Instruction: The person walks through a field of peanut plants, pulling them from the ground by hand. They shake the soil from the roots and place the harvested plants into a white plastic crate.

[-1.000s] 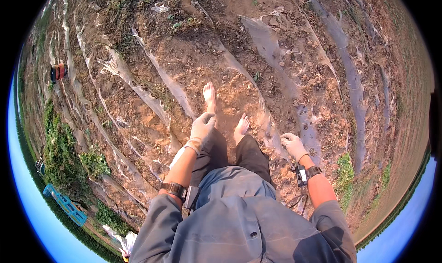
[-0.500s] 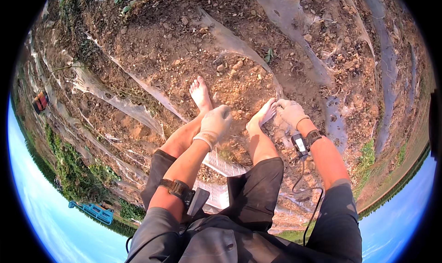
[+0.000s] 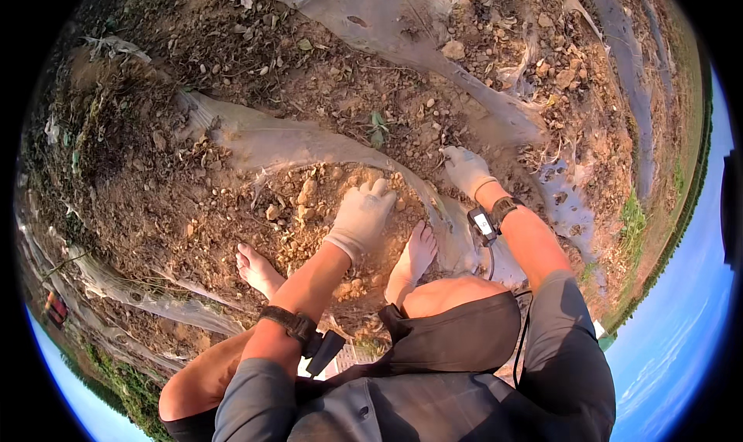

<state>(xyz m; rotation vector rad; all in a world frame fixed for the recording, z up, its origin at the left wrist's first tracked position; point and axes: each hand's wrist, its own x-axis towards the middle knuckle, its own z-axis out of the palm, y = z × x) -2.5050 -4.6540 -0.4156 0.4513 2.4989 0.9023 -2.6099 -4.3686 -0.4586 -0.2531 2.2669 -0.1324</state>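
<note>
Plastic film (image 3: 309,145) lying across the soil (image 3: 182,198), running between left hand (image 3: 365,214) and right hand (image 3: 468,173) — probably light, floppy, tears easy, so bunch a wide edge, don't pinch. Left's curled by some clods (image 3: 308,192), right's half bent — can't tell if either's gripping.

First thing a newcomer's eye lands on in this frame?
Probably the off-white-gloved left hand, near centre over brown, clod-strewn soil, with the off-white-gloved right hand to its right. Then the bare left foot and bare right foot, flanking the left forearm. Bright blue sky also stands out at lower right.
</note>
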